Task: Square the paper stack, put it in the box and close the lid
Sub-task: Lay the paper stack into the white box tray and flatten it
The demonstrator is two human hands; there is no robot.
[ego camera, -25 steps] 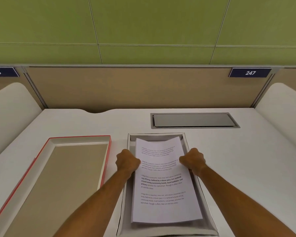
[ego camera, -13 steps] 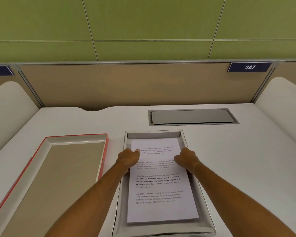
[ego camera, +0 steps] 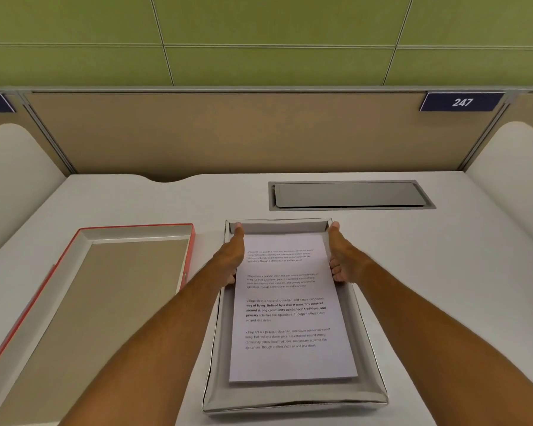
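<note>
The white paper stack (ego camera: 286, 315), printed with text, lies flat inside the open grey box (ego camera: 293, 401) in the middle of the desk. My left hand (ego camera: 231, 256) rests along the stack's left edge at the far end, its thumb reaching to the box's far-left corner. On the other side, my right hand (ego camera: 343, 256) lies against the stack's right edge, thumb at the far-right corner and fingers curled against the paper. Neither hand lifts the stack. The red-edged lid (ego camera: 136, 227) lies upside down to the left of the box.
A grey cable hatch (ego camera: 351, 195) is set into the desk behind the box. A tan partition (ego camera: 243, 133) with a "247" label (ego camera: 462, 102) closes the back. Curved white dividers stand at both sides.
The stack has dropped from a raised, bowed hold to lying flat in the box. Both hands have slid forward along its sides toward the far corners, thumbs now extended.
</note>
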